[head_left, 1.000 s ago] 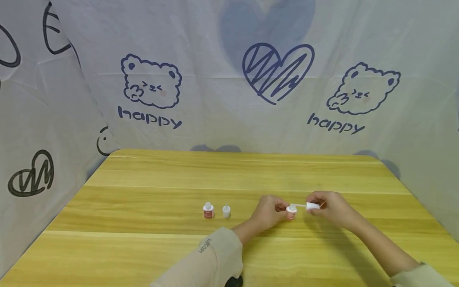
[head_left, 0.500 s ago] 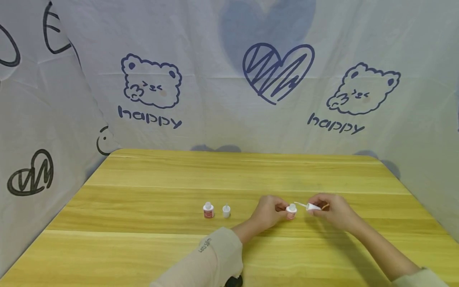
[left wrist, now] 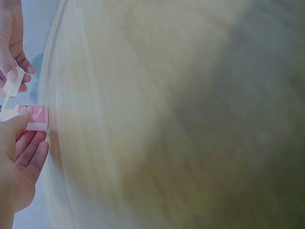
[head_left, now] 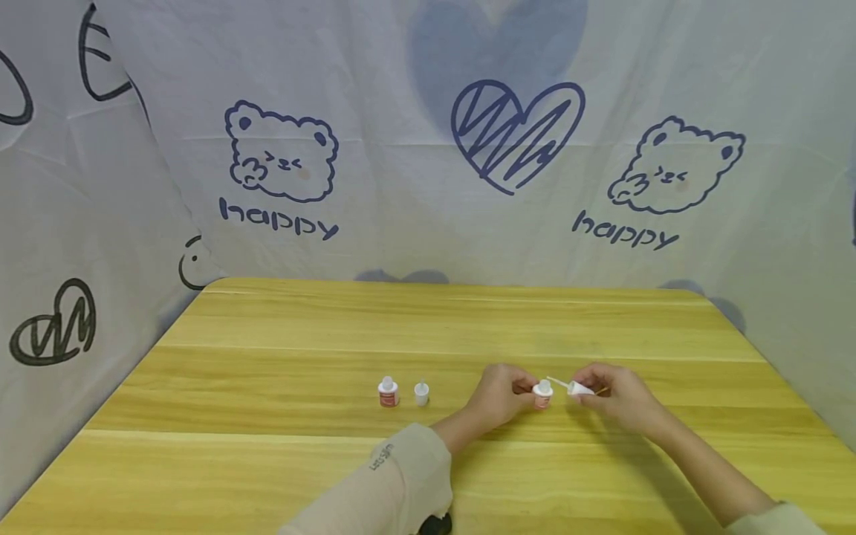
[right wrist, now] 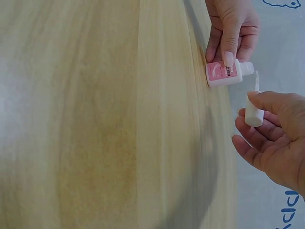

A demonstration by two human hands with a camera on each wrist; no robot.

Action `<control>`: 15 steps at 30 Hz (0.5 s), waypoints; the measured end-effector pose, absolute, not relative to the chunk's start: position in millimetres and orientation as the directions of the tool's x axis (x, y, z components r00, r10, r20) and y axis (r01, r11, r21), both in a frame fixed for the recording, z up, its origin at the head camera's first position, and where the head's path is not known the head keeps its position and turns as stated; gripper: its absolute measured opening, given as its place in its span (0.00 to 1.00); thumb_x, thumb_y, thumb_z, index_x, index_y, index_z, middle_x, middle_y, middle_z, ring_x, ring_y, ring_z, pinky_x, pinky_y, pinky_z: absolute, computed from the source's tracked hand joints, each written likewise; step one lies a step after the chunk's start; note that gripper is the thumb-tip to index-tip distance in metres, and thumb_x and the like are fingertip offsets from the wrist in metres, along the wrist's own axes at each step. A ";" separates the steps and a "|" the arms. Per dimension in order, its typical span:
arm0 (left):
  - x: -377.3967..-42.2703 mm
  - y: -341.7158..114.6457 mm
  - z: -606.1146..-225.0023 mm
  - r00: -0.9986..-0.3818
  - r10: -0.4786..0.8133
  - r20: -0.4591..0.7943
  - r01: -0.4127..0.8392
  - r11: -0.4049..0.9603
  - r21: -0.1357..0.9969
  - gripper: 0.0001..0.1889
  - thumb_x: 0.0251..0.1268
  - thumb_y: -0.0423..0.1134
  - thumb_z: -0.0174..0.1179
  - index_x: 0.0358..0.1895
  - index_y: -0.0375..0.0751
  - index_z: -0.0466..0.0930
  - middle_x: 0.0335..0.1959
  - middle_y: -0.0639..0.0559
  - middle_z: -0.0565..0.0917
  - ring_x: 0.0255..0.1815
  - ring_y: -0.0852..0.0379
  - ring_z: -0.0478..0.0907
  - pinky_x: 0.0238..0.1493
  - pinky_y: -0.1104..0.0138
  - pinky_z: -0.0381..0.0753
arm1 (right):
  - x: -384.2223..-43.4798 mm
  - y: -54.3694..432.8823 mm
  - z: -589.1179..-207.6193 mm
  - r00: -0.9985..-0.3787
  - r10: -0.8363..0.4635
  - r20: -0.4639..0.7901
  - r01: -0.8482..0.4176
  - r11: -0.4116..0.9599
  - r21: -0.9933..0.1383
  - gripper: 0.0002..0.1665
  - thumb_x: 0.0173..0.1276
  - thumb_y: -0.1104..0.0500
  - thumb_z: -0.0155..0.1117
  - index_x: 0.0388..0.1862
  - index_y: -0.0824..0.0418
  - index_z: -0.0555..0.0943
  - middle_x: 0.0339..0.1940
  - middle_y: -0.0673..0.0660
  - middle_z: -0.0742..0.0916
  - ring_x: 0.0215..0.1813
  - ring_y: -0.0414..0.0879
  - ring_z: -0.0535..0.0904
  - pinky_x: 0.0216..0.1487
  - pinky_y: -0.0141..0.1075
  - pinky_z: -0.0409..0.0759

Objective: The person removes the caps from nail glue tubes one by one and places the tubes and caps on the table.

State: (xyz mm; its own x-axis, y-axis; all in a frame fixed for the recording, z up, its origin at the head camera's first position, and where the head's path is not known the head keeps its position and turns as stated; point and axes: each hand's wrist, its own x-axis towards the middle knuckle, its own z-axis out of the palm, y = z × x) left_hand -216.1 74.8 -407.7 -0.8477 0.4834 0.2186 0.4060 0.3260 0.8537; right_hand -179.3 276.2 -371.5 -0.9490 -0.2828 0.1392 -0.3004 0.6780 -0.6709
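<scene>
My left hand (head_left: 501, 394) grips a small white bottle (head_left: 542, 395) with a pink label, upright on the table. Its neck is uncapped, as the right wrist view shows, with the left thumb pressed on the label. Just right of the bottle, my right hand (head_left: 618, 395) pinches a white brush cap (right wrist: 254, 110) between thumb and fingers. The cap lies tilted, and its thin brush (right wrist: 257, 80) points toward the bottle's mouth, apart from it. Left of my left hand stand a second uncapped bottle (head_left: 388, 394) with a red label and another white cap (head_left: 421, 394), stem up.
A wood-grain table (head_left: 267, 468) lies beneath both hands. Behind it hangs a white cloth (head_left: 401, 186) printed with bears, hearts and the word happy. Another cloth wall (head_left: 80, 223) rises along the left side.
The right hand has tilted the brush cap so its brush end points up and its closed end dips. It has lowered very slightly. The left hand and its bottle stay in place.
</scene>
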 end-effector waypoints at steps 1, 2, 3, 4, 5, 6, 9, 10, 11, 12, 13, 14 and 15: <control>-216.0 74.8 -407.5 -0.850 0.482 0.212 0.398 0.325 0.858 0.09 0.52 0.33 0.67 0.35 0.32 0.85 0.31 0.46 0.87 0.28 0.67 0.81 0.30 0.82 0.76 | -179.4 276.2 -372.1 -0.949 -0.282 0.140 -0.301 0.676 -0.673 0.09 0.60 0.66 0.64 0.38 0.71 0.79 0.31 0.57 0.84 0.32 0.29 0.74 0.33 0.28 0.79; -216.0 74.9 -407.4 -0.852 0.480 0.210 0.395 0.326 0.859 0.09 0.52 0.33 0.67 0.35 0.32 0.85 0.31 0.45 0.87 0.29 0.67 0.82 0.30 0.82 0.76 | -179.7 276.3 -372.8 -0.949 -0.281 0.141 -0.301 0.675 -0.674 0.09 0.60 0.66 0.64 0.38 0.71 0.79 0.31 0.57 0.84 0.32 0.29 0.74 0.33 0.28 0.79; -216.0 75.0 -407.4 -0.853 0.478 0.208 0.393 0.327 0.860 0.09 0.52 0.33 0.67 0.36 0.31 0.85 0.31 0.45 0.87 0.29 0.66 0.82 0.30 0.82 0.76 | -179.8 276.3 -373.4 -0.949 -0.281 0.143 -0.301 0.675 -0.674 0.10 0.60 0.66 0.64 0.38 0.71 0.79 0.31 0.57 0.85 0.32 0.29 0.74 0.33 0.28 0.78; -216.0 75.0 -407.4 -0.855 0.476 0.207 0.390 0.328 0.860 0.09 0.52 0.33 0.67 0.36 0.31 0.85 0.31 0.45 0.87 0.29 0.65 0.82 0.30 0.82 0.76 | -180.1 276.3 -373.9 -0.950 -0.277 0.142 -0.297 0.674 -0.676 0.10 0.60 0.66 0.64 0.39 0.71 0.79 0.31 0.57 0.85 0.31 0.29 0.74 0.33 0.28 0.78; -216.2 75.2 -407.5 -0.856 0.474 0.206 0.389 0.330 0.860 0.09 0.52 0.33 0.67 0.36 0.31 0.85 0.31 0.45 0.87 0.29 0.64 0.82 0.31 0.81 0.76 | -180.3 276.3 -374.4 -0.950 -0.277 0.144 -0.300 0.677 -0.672 0.11 0.60 0.65 0.64 0.39 0.71 0.80 0.31 0.57 0.85 0.31 0.29 0.75 0.33 0.28 0.78; -216.2 75.2 -407.6 -0.857 0.473 0.204 0.387 0.331 0.861 0.09 0.52 0.33 0.67 0.36 0.31 0.85 0.31 0.45 0.87 0.29 0.64 0.82 0.31 0.81 0.76 | -180.5 276.2 -374.9 -0.950 -0.278 0.145 -0.301 0.679 -0.670 0.11 0.61 0.65 0.64 0.40 0.71 0.80 0.31 0.57 0.85 0.31 0.29 0.75 0.33 0.27 0.78; -216.5 75.2 -407.9 -0.856 0.475 0.204 0.388 0.330 0.860 0.09 0.52 0.33 0.67 0.36 0.31 0.85 0.31 0.45 0.87 0.29 0.66 0.82 0.31 0.82 0.76 | -180.7 276.0 -375.9 -0.949 -0.276 0.150 -0.303 0.683 -0.664 0.13 0.61 0.64 0.63 0.42 0.72 0.80 0.32 0.58 0.86 0.32 0.29 0.75 0.34 0.27 0.78; -216.5 75.0 -407.8 -0.855 0.477 0.204 0.389 0.328 0.861 0.09 0.52 0.33 0.67 0.36 0.31 0.85 0.31 0.45 0.87 0.29 0.66 0.82 0.31 0.82 0.77 | -180.7 275.8 -376.2 -0.950 -0.274 0.152 -0.304 0.683 -0.665 0.13 0.61 0.64 0.63 0.42 0.72 0.80 0.32 0.58 0.86 0.32 0.29 0.75 0.34 0.27 0.78; -216.5 74.8 -407.7 -0.853 0.480 0.204 0.389 0.326 0.862 0.09 0.52 0.33 0.67 0.36 0.32 0.85 0.31 0.45 0.87 0.29 0.67 0.81 0.31 0.82 0.77 | -180.7 275.6 -376.4 -0.949 -0.274 0.154 -0.305 0.683 -0.664 0.13 0.61 0.64 0.63 0.42 0.71 0.80 0.32 0.58 0.86 0.32 0.29 0.75 0.34 0.27 0.79; -216.2 74.6 -407.7 -0.852 0.481 0.208 0.390 0.317 0.865 0.09 0.52 0.32 0.67 0.35 0.31 0.85 0.31 0.45 0.87 0.28 0.67 0.81 0.30 0.81 0.77 | -180.6 275.3 -376.6 -0.950 -0.271 0.157 -0.304 0.681 -0.666 0.12 0.61 0.64 0.63 0.42 0.71 0.80 0.33 0.58 0.86 0.32 0.29 0.75 0.34 0.27 0.79; -216.1 74.3 -407.5 -0.850 0.483 0.207 0.389 0.312 0.867 0.08 0.52 0.32 0.67 0.35 0.31 0.85 0.31 0.45 0.87 0.28 0.68 0.81 0.30 0.81 0.77 | -180.5 275.1 -376.9 -0.950 -0.268 0.160 -0.304 0.679 -0.668 0.12 0.61 0.64 0.63 0.42 0.71 0.80 0.33 0.58 0.86 0.33 0.29 0.75 0.35 0.27 0.79; -216.0 74.1 -407.2 -0.851 0.484 0.206 0.386 0.309 0.869 0.08 0.52 0.32 0.67 0.35 0.31 0.85 0.31 0.45 0.87 0.28 0.68 0.81 0.30 0.81 0.77 | -180.4 274.7 -377.2 -0.950 -0.265 0.162 -0.303 0.678 -0.670 0.12 0.61 0.64 0.63 0.41 0.71 0.80 0.33 0.58 0.86 0.33 0.29 0.76 0.35 0.28 0.79; -215.8 73.9 -407.0 -0.852 0.483 0.203 0.383 0.307 0.871 0.08 0.52 0.32 0.67 0.35 0.31 0.85 0.31 0.45 0.87 0.28 0.68 0.81 0.30 0.82 0.77 | -180.3 274.4 -377.3 -0.951 -0.263 0.161 -0.301 0.677 -0.672 0.12 0.61 0.65 0.63 0.41 0.71 0.80 0.33 0.58 0.86 0.33 0.29 0.76 0.35 0.28 0.79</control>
